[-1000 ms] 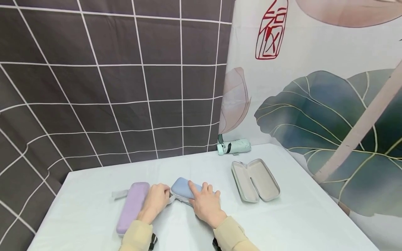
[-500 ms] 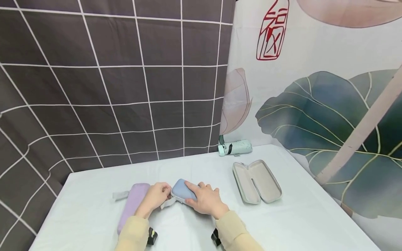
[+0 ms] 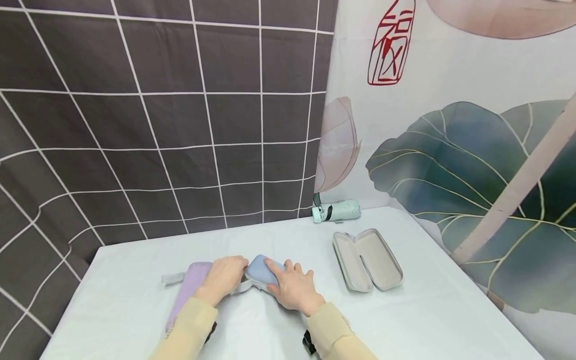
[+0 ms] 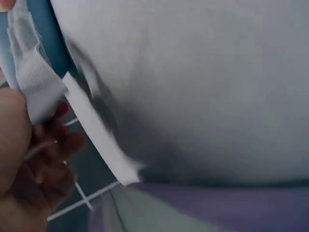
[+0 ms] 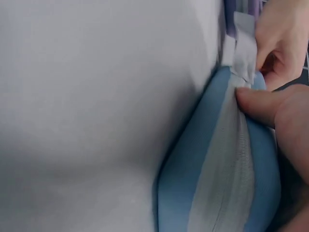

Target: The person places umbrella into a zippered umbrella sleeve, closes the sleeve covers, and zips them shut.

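Note:
A blue hard zip case (image 3: 259,270) lies on the white table. My right hand (image 3: 295,290) holds its top, fingers spread over the lid. In the right wrist view the thumb (image 5: 258,104) presses the side by the zipper (image 5: 244,150), whose visible stretch looks closed. My left hand (image 3: 223,276) pinches with bent fingers at the zipper's end, by the case's left corner; the pull itself is hidden. Beside that hand a loose grey strap (image 4: 36,72) sticks out. A purple zip case (image 3: 189,290) lies left, partly covered by my left hand and sleeve.
To the right an empty pale zip case (image 3: 378,260) lies spread open. A mint-green folded umbrella (image 3: 336,211) lies at the back edge of the white table (image 3: 265,335). Dark checked cloth (image 3: 171,120) and a leaf-patterned cloth hang behind.
My left hand drew slightly left of the case's corner, then turned over with its back up and fingers down. The right hand stays on the blue case.

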`<action>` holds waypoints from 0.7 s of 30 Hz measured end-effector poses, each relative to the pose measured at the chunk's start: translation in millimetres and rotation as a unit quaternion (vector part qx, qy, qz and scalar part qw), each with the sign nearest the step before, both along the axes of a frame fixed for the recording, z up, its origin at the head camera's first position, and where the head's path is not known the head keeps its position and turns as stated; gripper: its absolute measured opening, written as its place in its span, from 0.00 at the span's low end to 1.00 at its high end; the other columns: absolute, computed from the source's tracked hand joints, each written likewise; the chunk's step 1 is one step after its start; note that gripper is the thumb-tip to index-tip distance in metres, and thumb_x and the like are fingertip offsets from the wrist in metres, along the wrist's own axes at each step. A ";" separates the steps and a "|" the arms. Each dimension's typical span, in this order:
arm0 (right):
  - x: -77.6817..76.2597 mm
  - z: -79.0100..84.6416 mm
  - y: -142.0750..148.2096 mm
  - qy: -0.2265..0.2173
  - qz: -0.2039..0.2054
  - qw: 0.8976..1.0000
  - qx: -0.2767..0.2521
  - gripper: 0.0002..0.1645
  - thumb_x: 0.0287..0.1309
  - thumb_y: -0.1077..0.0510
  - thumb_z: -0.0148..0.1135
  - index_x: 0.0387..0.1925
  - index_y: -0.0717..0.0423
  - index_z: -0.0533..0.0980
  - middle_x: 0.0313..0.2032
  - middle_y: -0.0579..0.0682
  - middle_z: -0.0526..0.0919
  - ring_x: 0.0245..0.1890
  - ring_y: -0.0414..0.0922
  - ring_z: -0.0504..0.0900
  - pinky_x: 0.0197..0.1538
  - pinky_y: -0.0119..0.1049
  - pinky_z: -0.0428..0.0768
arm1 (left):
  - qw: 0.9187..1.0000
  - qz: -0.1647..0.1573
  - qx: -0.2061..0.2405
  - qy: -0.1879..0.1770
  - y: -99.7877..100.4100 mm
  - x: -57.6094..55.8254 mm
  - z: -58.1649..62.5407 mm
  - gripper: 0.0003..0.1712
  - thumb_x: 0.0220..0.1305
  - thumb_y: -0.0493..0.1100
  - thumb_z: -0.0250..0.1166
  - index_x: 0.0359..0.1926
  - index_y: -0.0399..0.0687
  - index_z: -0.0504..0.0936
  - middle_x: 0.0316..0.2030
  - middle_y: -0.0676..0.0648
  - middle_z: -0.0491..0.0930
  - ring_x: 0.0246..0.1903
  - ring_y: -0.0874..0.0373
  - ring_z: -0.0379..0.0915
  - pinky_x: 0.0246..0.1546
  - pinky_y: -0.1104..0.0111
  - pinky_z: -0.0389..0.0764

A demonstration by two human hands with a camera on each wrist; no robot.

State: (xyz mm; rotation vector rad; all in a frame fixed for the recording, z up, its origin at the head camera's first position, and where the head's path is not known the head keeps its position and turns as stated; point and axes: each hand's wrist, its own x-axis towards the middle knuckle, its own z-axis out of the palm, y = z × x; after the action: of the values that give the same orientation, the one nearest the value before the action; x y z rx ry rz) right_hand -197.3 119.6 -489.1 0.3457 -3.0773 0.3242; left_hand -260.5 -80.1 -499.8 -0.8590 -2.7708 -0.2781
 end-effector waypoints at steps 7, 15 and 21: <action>2.2 -2.1 -9.0 0.003 -0.042 0.999 0.009 0.36 0.63 0.39 0.58 0.71 0.30 0.60 0.52 0.59 0.74 0.49 0.56 0.74 0.44 0.62 0.70 | 0.998 -0.001 0.057 -0.011 -5.9 7.6 -2.7 0.14 0.63 0.35 0.63 0.22 0.54 0.77 0.19 0.61 0.67 0.19 0.66 0.61 0.22 0.70 0.69; 8.5 -5.4 -19.8 0.015 -0.085 0.996 0.013 0.36 0.63 0.40 0.58 0.71 0.32 0.61 0.49 0.62 0.75 0.48 0.59 0.76 0.43 0.64 0.72 | 0.997 0.024 0.078 -0.007 -1.5 14.9 -6.4 0.14 0.60 0.33 0.63 0.19 0.52 0.76 0.18 0.58 0.68 0.18 0.64 0.61 0.20 0.71 0.68; 7.2 -5.9 -26.1 0.021 -0.105 0.994 0.024 0.36 0.64 0.40 0.56 0.72 0.34 0.60 0.44 0.63 0.73 0.44 0.59 0.76 0.39 0.63 0.73 | 0.990 0.069 0.117 -0.031 4.8 14.7 -5.5 0.12 0.60 0.33 0.62 0.22 0.50 0.81 0.18 0.55 0.74 0.18 0.62 0.63 0.20 0.68 0.68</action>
State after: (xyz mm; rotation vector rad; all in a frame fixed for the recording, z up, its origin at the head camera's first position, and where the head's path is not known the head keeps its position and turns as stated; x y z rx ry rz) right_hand -190.1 93.6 -495.0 0.0271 -3.0466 0.2318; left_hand -245.8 -75.2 -505.2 -0.6075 -2.7656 -0.5990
